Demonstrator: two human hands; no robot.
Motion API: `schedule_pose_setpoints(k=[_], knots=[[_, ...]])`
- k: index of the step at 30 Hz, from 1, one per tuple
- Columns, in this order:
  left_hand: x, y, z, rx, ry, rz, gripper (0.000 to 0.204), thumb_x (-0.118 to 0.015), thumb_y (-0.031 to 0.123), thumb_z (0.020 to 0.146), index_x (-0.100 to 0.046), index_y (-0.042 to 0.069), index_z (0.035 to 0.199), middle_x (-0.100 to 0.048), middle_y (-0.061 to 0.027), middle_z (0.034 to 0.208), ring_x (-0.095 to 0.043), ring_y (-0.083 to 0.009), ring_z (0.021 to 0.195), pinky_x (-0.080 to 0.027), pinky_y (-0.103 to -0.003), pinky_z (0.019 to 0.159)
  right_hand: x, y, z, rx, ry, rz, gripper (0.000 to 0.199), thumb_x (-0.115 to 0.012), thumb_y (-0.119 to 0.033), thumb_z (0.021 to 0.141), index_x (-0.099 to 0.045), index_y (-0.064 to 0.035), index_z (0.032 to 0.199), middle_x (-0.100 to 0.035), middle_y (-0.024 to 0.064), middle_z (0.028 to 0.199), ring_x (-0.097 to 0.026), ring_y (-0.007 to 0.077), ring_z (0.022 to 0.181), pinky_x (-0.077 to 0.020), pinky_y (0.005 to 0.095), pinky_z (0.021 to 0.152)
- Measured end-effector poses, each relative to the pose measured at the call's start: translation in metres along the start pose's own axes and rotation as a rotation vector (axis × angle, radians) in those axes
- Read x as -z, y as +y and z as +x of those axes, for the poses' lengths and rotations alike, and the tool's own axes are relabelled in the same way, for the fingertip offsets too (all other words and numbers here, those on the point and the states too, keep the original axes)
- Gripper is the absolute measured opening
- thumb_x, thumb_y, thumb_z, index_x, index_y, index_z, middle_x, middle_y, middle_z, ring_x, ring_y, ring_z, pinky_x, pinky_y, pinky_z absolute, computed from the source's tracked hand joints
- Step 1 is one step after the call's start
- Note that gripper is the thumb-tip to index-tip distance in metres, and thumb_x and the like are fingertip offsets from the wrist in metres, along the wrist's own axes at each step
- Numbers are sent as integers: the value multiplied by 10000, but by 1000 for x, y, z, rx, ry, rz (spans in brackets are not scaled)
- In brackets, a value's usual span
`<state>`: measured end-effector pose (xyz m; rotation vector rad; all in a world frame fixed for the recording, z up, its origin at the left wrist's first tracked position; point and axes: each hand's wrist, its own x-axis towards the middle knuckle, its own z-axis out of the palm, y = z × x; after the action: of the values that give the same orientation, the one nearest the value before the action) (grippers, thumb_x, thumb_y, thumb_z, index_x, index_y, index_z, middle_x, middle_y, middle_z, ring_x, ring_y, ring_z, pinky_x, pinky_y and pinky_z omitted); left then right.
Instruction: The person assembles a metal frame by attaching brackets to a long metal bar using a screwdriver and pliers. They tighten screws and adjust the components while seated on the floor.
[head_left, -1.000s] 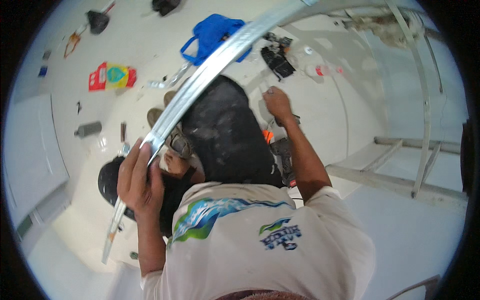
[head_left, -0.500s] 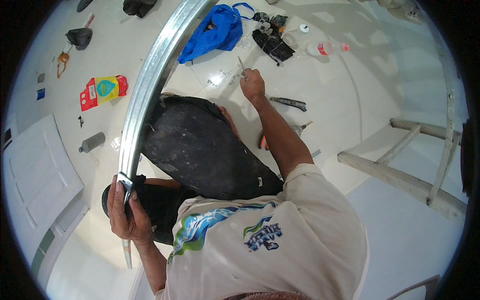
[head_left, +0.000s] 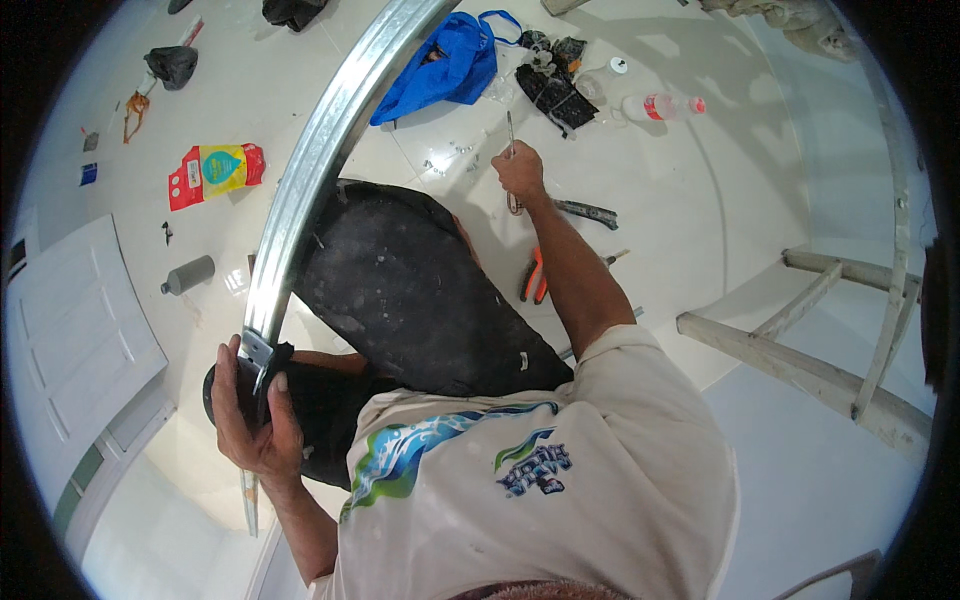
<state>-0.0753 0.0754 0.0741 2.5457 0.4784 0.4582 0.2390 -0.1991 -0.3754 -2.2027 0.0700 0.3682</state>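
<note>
Metal is what both hands have. The left hand (head_left: 255,415), at the lower left of the frame, is wrapped tight around the near end of a long silver metal channel (head_left: 315,160). The channel runs up from that hand to the top middle of the frame, past a big black knee (head_left: 410,290) in dusty trousers. The right hand (head_left: 520,172), in the upper middle of the frame, is closed around a thin metal tool (head_left: 510,135) that points up from the fist. I cannot tell what kind of tool it is; it is too small.

On the white floor (head_left: 700,200) near that hand lie a dark-handled tool (head_left: 588,210) and orange-handled pliers (head_left: 535,277). A blue bag (head_left: 445,70) sits at the top, a plastic bottle (head_left: 655,105) at the upper right, and a red and yellow packet (head_left: 213,172) at the upper left. A wooden ladder (head_left: 830,340) lies at the right.

To do this well, I think the left hand should keep a firm, steady hold so the long channel does not swing or tip. The right hand should lift its small tool clear of the other things before bringing it over.
</note>
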Motion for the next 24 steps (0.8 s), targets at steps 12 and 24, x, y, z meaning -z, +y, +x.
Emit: schedule_pose_setpoints(k=[12, 24], knots=[[20, 36, 1, -233, 174, 235, 829, -882, 229, 856, -507, -31, 1548, -620, -264, 1468, -576, -441, 1400, -464, -557, 1180, 127, -130, -64, 144, -302, 559, 227, -770, -183, 932, -739, -14, 1081, -689, 27, 899, -593, 86, 619, -470, 257, 541], [-28, 100, 8, -422, 7, -578, 437, -902, 96, 814, -791, -5, 1224, -725, -114, 990, -728, -261, 868, -584, -367, 730, 199, -308, -271, 190, -1047, 1180, 154, -802, -52, 942, -690, 11, 1028, -695, 106, 918, -612, 96, 637, -458, 248, 527]])
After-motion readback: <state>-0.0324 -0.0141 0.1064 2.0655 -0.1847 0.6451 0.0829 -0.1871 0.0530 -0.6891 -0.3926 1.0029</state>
